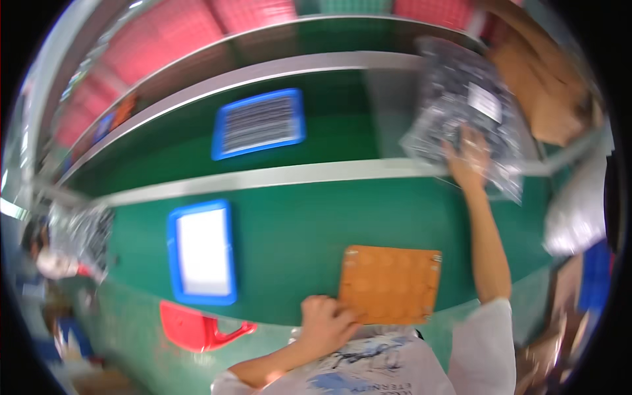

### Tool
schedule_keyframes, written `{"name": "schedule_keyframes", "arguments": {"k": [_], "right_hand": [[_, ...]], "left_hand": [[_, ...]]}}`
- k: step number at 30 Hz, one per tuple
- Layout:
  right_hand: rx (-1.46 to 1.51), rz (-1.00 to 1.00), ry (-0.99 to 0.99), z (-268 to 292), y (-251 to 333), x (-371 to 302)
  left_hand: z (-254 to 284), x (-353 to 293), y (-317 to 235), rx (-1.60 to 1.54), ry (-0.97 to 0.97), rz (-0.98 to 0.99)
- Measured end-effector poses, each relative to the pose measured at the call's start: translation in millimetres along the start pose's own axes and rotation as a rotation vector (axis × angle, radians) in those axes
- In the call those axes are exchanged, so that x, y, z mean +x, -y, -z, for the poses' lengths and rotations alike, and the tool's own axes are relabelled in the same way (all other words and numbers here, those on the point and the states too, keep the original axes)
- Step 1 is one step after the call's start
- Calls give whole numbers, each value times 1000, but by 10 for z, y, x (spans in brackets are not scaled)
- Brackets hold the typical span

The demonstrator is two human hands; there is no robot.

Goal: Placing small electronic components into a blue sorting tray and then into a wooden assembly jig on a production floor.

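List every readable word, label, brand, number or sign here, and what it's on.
White shirt: dark lettering at the picture's lower edge, partly legible; wording not copied out here.
Clear plastic bag under the right hand: white label, too blurred to read.
Upper blue-framed panel: dark, streaked lines, too blurred to read.
Lower blue-framed panel: washed-out white, nothing readable.

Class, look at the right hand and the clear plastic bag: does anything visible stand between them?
Nothing visible does: the right hand appears to touch the clear plastic bag. The orange panel lies nearer the body, by the left hand, outside that reach.
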State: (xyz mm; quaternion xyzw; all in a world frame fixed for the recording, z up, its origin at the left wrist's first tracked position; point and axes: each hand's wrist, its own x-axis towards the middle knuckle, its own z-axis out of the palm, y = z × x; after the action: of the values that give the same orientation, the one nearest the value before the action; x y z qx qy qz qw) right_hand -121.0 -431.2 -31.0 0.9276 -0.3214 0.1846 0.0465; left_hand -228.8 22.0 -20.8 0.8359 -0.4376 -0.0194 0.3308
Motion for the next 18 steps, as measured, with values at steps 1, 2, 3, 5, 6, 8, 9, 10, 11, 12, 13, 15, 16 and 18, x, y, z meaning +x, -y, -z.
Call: {"name": "schedule_keyframes", "arguments": {"k": [1,2,3,5,6,8,9,10,11,12,13,15,16,18], "right_hand": [[4,122,-201,-147,-271,-94],[-4,169,-228,-80,-306,-184],[-40,196,-192,-17,-336,-282],[-8,175,-158,-109,-85,-498],[14,196,-170,-153,-88,-542],[116,226,-137,-223,-152,-578],[133,246,-145,-177,-87,-606],[179,240,-87,-104,-38,-625],[224,228,-25,-32,22,-679],[239,243,-34,-52,-38,-703],[267,325,-101,-132,-153,-719],[311,418,-173,-140,-200,-795],[328,469,-202,-108,-182,-830],[352,529,-237,-73,-189,-900]], "left_hand": [[-56,70,-52,-29,-6,-6],[-137,85,-84,-55,-12,14],[-189,106,-94,-82,-21,26],[-161,162,-180,-23,-82,86],[-158,207,-181,-71,-114,73],[-156,271,-125,-70,-119,72],[-152,269,-99,-74,-105,71],[-166,249,-77,-57,-123,84],[-145,213,-38,-80,-111,64],[-142,207,-22,-103,-103,41],[-130,204,-13,-86,-119,50],[-82,187,17,-95,-100,27],[-48,155,31,-78,-111,40],[-3,131,33,-84,-86,59]]}}
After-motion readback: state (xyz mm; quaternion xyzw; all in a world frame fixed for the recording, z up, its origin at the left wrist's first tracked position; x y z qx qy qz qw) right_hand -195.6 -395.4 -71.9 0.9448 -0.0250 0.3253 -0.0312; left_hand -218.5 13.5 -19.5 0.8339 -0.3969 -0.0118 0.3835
